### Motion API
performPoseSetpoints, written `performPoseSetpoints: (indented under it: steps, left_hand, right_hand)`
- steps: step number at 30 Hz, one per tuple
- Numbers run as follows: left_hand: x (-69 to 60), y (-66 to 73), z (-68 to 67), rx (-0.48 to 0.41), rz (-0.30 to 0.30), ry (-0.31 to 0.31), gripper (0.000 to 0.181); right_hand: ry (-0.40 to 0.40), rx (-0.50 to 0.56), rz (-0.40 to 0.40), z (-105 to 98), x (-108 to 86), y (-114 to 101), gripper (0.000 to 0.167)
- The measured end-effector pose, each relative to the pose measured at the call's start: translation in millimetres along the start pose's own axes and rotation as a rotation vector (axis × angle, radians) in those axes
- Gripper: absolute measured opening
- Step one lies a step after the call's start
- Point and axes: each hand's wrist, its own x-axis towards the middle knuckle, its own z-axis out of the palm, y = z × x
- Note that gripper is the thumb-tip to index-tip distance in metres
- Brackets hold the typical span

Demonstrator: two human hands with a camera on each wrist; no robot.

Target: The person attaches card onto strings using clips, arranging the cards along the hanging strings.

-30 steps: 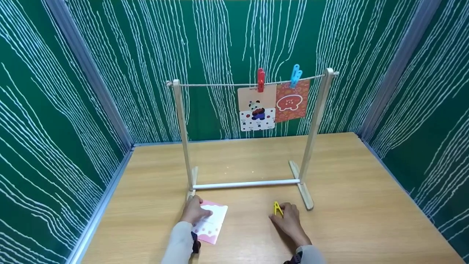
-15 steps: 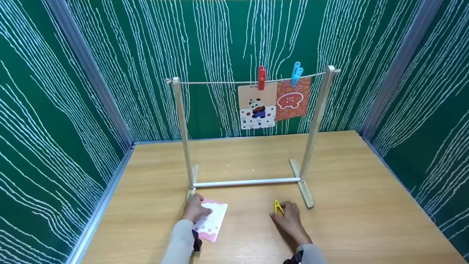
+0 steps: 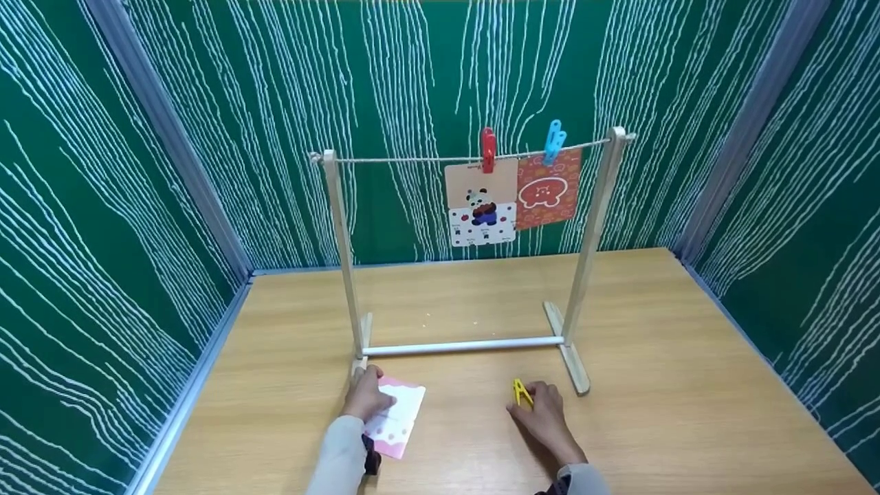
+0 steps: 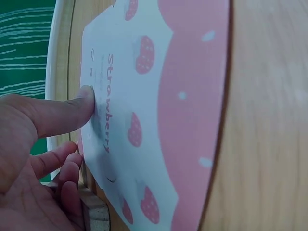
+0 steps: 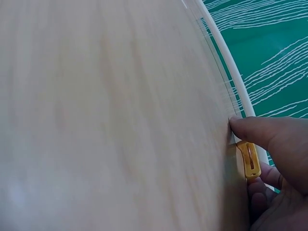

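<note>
A pink-and-white card [image 3: 407,407] lies on the table at the front left, printed with strawberries and the word "Strawberry". My left hand [image 3: 364,397] pinches its far left edge. In the left wrist view the thumb [image 4: 79,108] presses on the card's face, and the other fingers curl at its edge, partly hidden. A small yellow clothespin [image 3: 517,392] is between the thumb and fingers of my right hand [image 3: 546,416], low over the table at the front right. The right wrist view shows one end of that clothespin [image 5: 256,163] below the thumb.
A wooden rack [image 3: 592,240] with a string [image 3: 405,160] stands behind both hands, a white rod [image 3: 460,346] joining its feet. A red clothespin [image 3: 489,148] holds a panda card [image 3: 462,184]; a blue clothespin [image 3: 552,146] holds a red card [image 3: 546,218]. Green walls [image 3: 289,206] enclose the table [image 3: 467,295].
The head view shifts slightly up and down. Both hands keep their places, with the card and the yellow clothespin still in them.
</note>
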Motion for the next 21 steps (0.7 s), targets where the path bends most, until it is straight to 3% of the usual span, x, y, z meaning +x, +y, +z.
performPoseSetpoints:
  steps: [8, 16, 21]
  left_hand:
    - [0.1, 2.3, -1.4, -0.021, -0.053, -0.025, 0.048]
    - [-0.1, 0.8, -0.5, -0.034, -0.025, -0.019, 0.053]
    - [-0.4, 0.6, -1.8, -0.016, 0.021, -0.011, 0.056]
  right_hand:
    - [0.006, -0.012, 0.014, 2.1, 0.4, -0.6, 0.047]
    - [0.007, -0.043, -0.016, -0.1, -1.2, -0.4, 0.041]
    - [0.023, -0.006, -0.068, -2.3, -4.2, 0.2, 0.036]
